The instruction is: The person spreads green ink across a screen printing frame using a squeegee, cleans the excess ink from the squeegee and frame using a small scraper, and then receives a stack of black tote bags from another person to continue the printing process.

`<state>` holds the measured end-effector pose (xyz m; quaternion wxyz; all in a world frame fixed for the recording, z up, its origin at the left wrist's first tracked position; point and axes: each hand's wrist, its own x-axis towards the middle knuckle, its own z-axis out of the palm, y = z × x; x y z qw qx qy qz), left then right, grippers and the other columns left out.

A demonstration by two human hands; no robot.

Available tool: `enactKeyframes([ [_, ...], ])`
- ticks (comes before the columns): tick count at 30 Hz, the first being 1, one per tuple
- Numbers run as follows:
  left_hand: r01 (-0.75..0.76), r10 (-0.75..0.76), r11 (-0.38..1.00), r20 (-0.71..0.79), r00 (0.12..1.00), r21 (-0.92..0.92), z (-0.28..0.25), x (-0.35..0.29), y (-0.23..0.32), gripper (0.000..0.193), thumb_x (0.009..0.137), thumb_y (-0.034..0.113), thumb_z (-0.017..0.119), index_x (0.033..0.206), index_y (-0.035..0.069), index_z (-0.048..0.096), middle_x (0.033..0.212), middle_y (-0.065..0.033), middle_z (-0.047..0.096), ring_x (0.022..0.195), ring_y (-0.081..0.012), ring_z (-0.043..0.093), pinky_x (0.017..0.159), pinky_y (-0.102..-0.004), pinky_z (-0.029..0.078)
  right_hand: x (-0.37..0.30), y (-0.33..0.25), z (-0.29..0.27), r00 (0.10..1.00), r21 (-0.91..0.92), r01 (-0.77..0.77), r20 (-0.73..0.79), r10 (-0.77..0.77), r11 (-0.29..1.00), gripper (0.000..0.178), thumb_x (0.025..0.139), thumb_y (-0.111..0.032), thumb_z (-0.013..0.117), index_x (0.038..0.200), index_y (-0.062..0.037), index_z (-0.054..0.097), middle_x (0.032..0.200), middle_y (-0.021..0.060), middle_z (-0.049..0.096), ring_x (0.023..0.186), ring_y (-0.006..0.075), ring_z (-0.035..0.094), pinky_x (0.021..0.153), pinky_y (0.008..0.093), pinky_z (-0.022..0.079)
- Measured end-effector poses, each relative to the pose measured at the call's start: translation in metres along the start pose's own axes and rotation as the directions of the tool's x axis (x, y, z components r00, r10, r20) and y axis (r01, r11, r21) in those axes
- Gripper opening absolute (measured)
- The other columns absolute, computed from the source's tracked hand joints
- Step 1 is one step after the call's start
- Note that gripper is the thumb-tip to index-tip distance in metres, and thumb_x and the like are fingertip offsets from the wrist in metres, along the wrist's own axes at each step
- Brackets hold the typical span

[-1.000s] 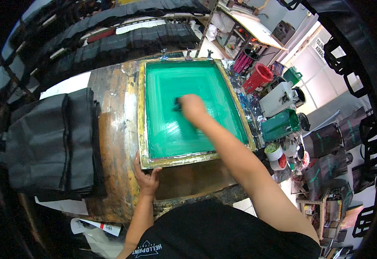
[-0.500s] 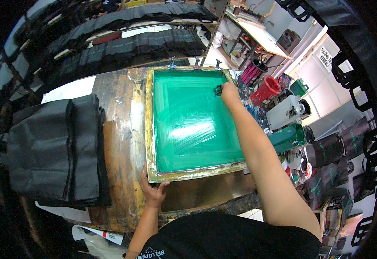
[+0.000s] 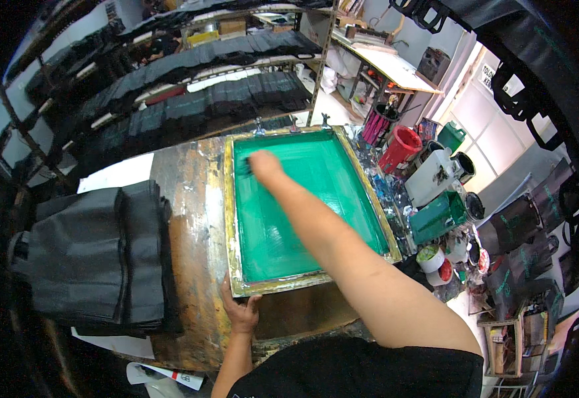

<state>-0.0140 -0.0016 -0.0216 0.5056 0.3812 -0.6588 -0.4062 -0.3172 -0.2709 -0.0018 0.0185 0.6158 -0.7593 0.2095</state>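
A silk-screen printing frame (image 3: 231,219) with a wet-looking green mesh (image 3: 303,156) lies on the workbench. Its wooden border is stained yellow and white. My right hand (image 3: 265,167) is closed around a small, crumpled black rag (image 3: 244,167), pressed to the mesh near the far left corner. Most of the rag is hidden by my fingers. At the near left corner, my left hand (image 3: 241,314) grips the border, thumb on the front edge and fingers along the left side. My right forearm crosses over the mesh and covers part of it.
Left on the bench (image 3: 193,265) lies a stack of black fabric bags (image 3: 90,255). Metal clamps (image 3: 294,126) line the frame's far edge. A red bucket (image 3: 401,150), a green container (image 3: 439,217) and paint pots (image 3: 430,257) stand at the right. Shelves of black bags (image 3: 216,103) rise behind.
My right hand has swept left across the mesh with the black rag, from the far right corner to the far left. The left hand keeps its grip. The view has shifted slightly.
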Motion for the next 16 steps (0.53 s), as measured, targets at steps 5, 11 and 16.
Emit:
enactKeyframes([
  [5,0.029,-0.026,0.996,0.033,0.999,-0.088,0.006,0.002,0.004,0.096,0.078,0.053,0.075,0.142,-0.005,0.034,0.133,-0.0184,0.046,0.122,-0.0283,0.048,0.102,-0.0380,0.040,-0.031,0.156,-0.065,0.976,-0.141,-0.218,-0.025,0.217,0.966,0.017,0.082,-0.012,0.056,0.078,-0.0031,0.071,0.083,0.0230,0.068,0.077,0.0402,0.067,0.071,0.0492,0.054],
  [11,0.020,-0.020,1.000,0.009,1.000,0.004,-0.003,-0.001,0.016,0.092,0.081,0.051,0.073,0.142,-0.005,0.034,0.132,-0.0185,0.047,0.120,-0.0282,0.049,0.102,-0.0381,0.040,-0.168,0.145,-0.144,0.958,-0.120,0.128,0.270,-0.092,0.984,0.015,0.071,-0.007,0.067,0.085,-0.0077,0.074,0.081,0.0200,0.067,0.080,0.0378,0.066,0.075,0.0451,0.053],
  [16,-0.020,0.016,0.996,0.042,0.999,0.092,-0.008,-0.006,0.012,0.092,0.081,0.052,0.073,0.142,-0.005,0.034,0.133,-0.0203,0.047,0.120,-0.0304,0.050,0.102,-0.0391,0.040,-0.270,0.090,-0.220,0.876,-0.024,0.195,0.455,-0.163,0.981,0.018,0.071,-0.008,0.070,0.088,-0.0065,0.075,0.086,0.0203,0.069,0.084,0.0346,0.068,0.080,0.0413,0.053],
])
